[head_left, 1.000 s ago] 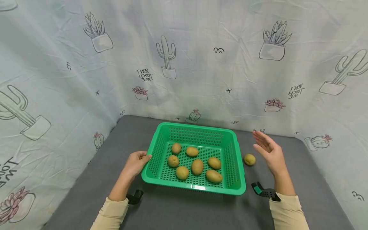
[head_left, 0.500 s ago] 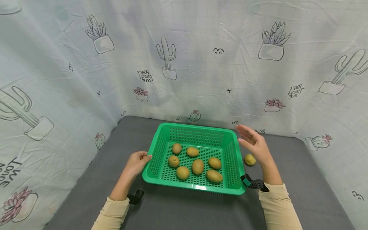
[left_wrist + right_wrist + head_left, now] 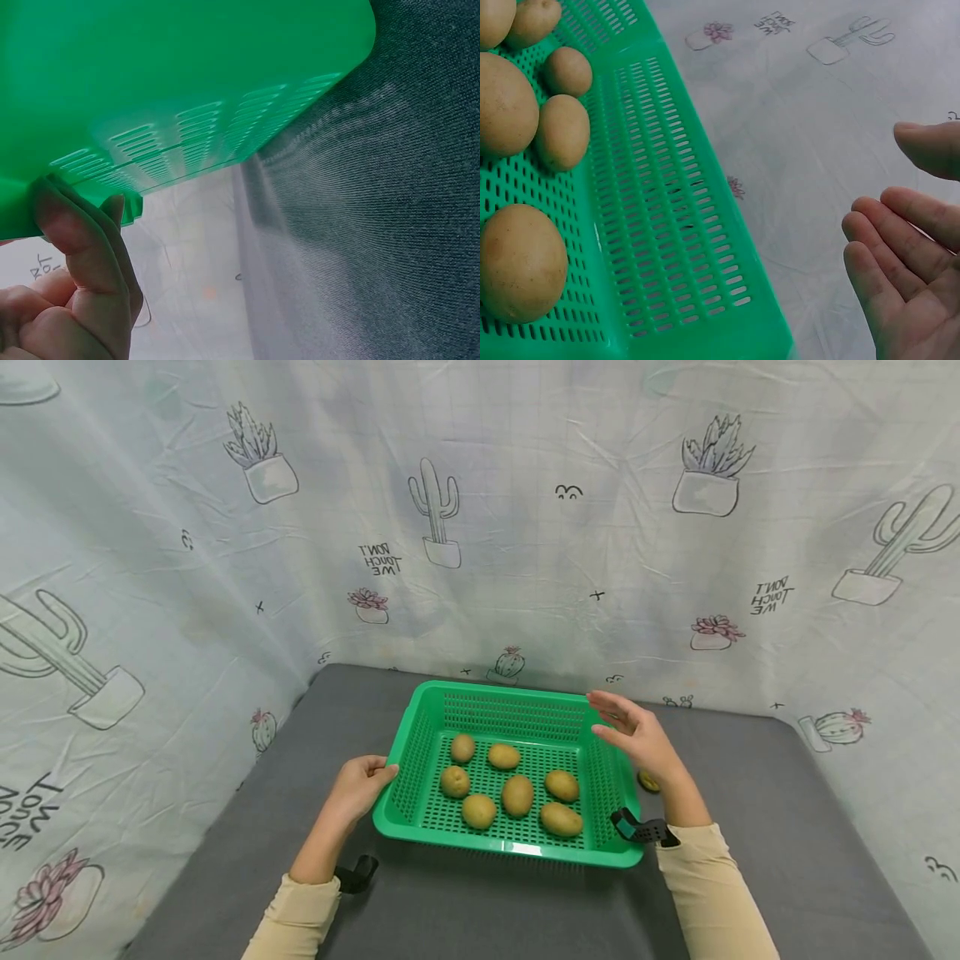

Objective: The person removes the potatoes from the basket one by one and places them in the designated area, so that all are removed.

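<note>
A green plastic basket point(image 3: 517, 852) with slotted walls stands on the grey table, several potatoes point(image 3: 517, 796) spread over its floor. At its left rim my left hand point(image 3: 358, 789) grips the edge, thumb on top; the left wrist view shows the curled fingers point(image 3: 82, 232) under the rim. My right hand point(image 3: 637, 739) hovers over the basket's right rim, fingers extended and thumb apart, holding nothing. In the right wrist view that hand point(image 3: 907, 277) is apart from the basket wall. One more potato point(image 3: 648, 782) lies on the table right of the basket, partly hidden by my right forearm.
The grey table point(image 3: 480, 910) extends around the basket on all sides. Behind and beside it hangs a pale curtain point(image 3: 510, 527) printed with cacti. A black wrist strap mount point(image 3: 641, 828) on my right arm overlaps the basket's right rim in the head view.
My right hand has moved left, from beyond the loose potato to over the basket's right rim. The left hand keeps its grip, and the basket stays in place.
</note>
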The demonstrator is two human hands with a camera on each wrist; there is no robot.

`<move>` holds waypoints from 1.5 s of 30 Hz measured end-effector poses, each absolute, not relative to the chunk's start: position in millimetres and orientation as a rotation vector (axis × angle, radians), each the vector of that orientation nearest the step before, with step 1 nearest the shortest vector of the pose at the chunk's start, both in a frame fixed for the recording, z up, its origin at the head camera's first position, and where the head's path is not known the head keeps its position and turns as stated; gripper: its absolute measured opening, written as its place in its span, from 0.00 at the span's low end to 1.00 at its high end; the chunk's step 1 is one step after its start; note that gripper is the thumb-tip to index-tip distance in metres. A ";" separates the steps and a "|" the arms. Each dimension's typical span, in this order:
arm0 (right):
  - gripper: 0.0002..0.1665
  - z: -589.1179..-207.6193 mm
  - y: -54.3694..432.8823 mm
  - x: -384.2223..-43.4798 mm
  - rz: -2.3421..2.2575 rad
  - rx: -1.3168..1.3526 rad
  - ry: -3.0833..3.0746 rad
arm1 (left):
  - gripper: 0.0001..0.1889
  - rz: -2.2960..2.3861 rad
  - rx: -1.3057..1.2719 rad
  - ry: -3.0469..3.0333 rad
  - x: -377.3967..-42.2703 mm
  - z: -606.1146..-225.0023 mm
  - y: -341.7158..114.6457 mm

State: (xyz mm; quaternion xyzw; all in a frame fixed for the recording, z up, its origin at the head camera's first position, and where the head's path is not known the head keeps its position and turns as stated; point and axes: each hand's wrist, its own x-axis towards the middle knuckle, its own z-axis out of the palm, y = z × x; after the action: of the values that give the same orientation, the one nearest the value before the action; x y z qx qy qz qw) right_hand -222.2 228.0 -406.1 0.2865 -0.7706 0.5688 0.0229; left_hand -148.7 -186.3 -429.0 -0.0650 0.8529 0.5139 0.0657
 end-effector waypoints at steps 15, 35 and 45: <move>0.34 -406.1 213.3 -237.5 1.746 0.889 -2.721 | 0.25 1.551 -0.213 2.566 -147.3 -430.0 -186.1; 0.34 -408.6 205.5 -258.2 1.610 1.077 -3.067 | 0.25 1.547 -0.205 2.568 -149.6 -428.9 -186.9; 0.33 -405.0 201.0 -263.9 1.553 1.215 -3.258 | 0.24 1.552 -0.217 2.562 -149.8 -429.0 -187.1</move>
State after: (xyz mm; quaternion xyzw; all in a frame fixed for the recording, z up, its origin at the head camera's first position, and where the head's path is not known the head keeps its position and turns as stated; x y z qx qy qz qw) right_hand -263.9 201.0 -405.0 0.3014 -0.8085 0.3853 -0.3273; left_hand -149.8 -187.1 -429.0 -0.0722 0.8510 0.5156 0.0693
